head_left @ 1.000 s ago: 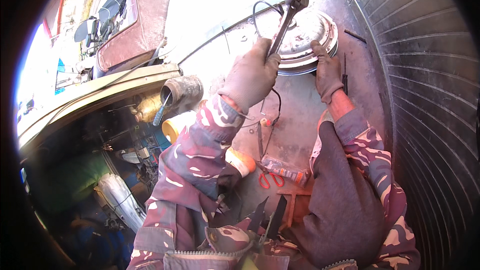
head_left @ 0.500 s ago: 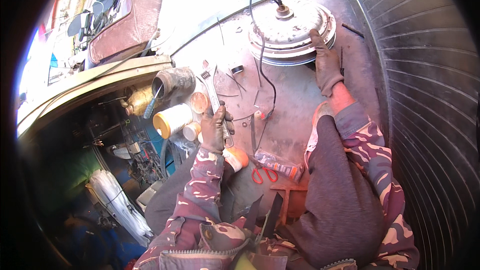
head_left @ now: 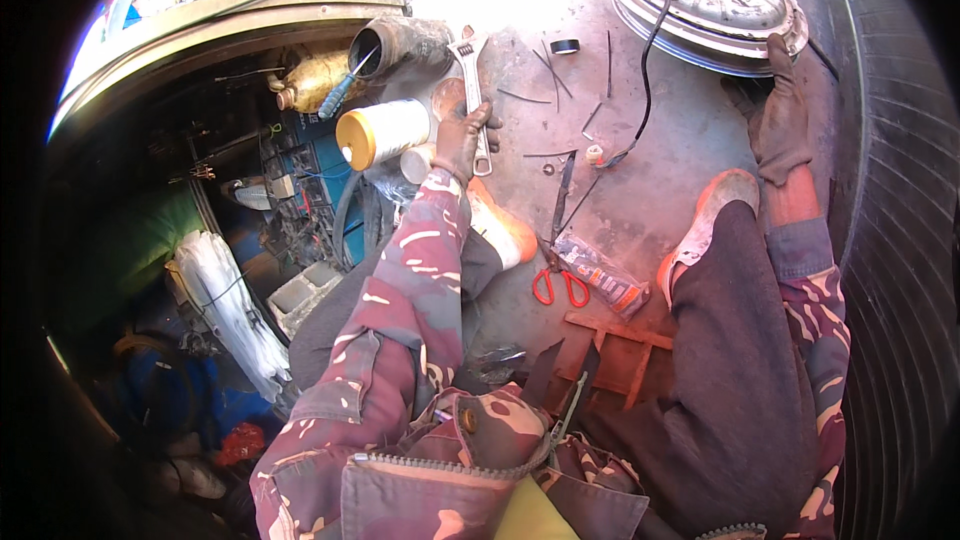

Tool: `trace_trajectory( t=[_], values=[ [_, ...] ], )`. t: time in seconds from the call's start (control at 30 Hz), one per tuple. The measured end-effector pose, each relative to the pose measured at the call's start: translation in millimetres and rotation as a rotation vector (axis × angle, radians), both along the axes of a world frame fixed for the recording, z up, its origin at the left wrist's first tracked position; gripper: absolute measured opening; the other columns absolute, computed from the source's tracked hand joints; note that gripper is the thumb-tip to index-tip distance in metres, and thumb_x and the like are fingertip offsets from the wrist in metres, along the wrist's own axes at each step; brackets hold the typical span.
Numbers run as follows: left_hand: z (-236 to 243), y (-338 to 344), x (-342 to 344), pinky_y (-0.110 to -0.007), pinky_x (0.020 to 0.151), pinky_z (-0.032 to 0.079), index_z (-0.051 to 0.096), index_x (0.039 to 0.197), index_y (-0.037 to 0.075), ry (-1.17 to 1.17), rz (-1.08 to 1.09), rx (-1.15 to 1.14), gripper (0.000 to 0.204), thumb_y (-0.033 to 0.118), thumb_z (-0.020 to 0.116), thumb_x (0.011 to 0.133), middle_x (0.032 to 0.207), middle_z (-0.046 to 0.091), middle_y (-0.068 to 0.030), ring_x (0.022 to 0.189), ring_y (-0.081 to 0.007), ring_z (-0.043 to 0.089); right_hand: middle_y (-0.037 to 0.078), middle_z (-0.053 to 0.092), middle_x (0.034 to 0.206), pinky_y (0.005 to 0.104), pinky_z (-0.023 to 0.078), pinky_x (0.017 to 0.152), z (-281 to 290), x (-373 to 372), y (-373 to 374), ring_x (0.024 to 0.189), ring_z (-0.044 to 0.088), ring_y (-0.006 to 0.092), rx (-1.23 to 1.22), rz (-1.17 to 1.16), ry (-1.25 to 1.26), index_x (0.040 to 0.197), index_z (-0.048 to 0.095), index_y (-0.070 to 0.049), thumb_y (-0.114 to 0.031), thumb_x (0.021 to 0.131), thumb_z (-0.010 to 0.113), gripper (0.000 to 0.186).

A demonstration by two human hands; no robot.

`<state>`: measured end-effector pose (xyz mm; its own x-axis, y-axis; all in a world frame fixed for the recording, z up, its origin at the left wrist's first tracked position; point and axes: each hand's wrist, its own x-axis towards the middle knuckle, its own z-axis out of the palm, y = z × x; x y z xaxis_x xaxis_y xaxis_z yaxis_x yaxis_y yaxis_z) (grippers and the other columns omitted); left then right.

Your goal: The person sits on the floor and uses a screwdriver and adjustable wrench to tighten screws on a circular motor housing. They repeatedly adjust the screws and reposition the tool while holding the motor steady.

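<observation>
My gloved left hand [head_left: 460,140] is closed around a silver adjustable wrench [head_left: 474,75], which points away from me among jars and tubs. At the upper right, my gloved right hand [head_left: 782,120] grips the edge of a round, dirty white hub [head_left: 682,2] with a short axle on top, its underside partly hidden. A black cable [head_left: 646,90] runs from the hub across the metal surface. Near my left hand lie a yellow-capped white tub [head_left: 385,132] and a roll of black tape [head_left: 564,46]. Red-handled scissors [head_left: 574,288] and a plastic tube [head_left: 610,275] lie between my legs.
A ribbed dark metal wall [head_left: 890,210] rises at my right. At the left is a cluttered dark recess with a white bundle [head_left: 225,310] and a concrete block [head_left: 300,295]. A metal canister [head_left: 405,45] holds a blue-handled tool [head_left: 340,90] beside a yellowish bottle [head_left: 310,80].
My left hand has lowered the wrench from over the hub to the left, beside the tubs. My right hand stays on the rim. The view has shifted, so the hub appears farther up and right.
</observation>
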<state>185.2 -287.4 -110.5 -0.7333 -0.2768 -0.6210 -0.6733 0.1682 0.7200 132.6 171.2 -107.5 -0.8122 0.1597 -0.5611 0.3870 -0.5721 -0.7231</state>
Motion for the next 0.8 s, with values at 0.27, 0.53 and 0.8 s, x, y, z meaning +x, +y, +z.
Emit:
trace_trajectory(
  t=[0.27,0.53,0.8],
  values=[
    [-50.9,-40.6,-6.2,-0.034,0.060,0.061,0.062,0.130,0.004,-0.034,-0.052,0.004,0.029,0.019,0.071,0.107,0.093,0.074,-0.0111,0.069,-0.0206,0.072,0.004,0.065,0.144,0.0445,0.059,0.097,14.2,4.4,-3.9,0.119,0.067,0.0216,0.064,0.027,-0.014,0.153,0.059,-0.015,-0.052,0.108,0.066,0.059],
    [-64.1,-33.0,-1.1,-0.044,0.086,0.060,0.074,0.120,-0.003,-0.096,-0.371,-0.967,0.045,0.031,0.085,0.092,0.098,0.078,-0.0189,0.089,-0.0356,0.076,0.005,0.069,0.136,0.0389,0.061,0.094,12.8,6.9,1.8,0.115,0.069,0.0198,0.085,0.048,-0.011,0.148,0.061,-0.013,-0.053,0.108,0.065,0.057],
    [-56.7,35.8,27.2,-0.046,0.100,0.056,0.077,0.126,0.011,0.100,-0.656,-0.725,0.034,0.027,0.077,0.095,0.121,0.076,-0.0166,0.112,-0.0365,0.073,0.003,0.070,0.133,0.0375,0.062,0.090,21.7,5.0,0.2,0.112,0.070,0.0183,0.097,0.092,0.028,0.149,0.060,-0.016,-0.053,0.108,0.064,0.055]
  ],
)
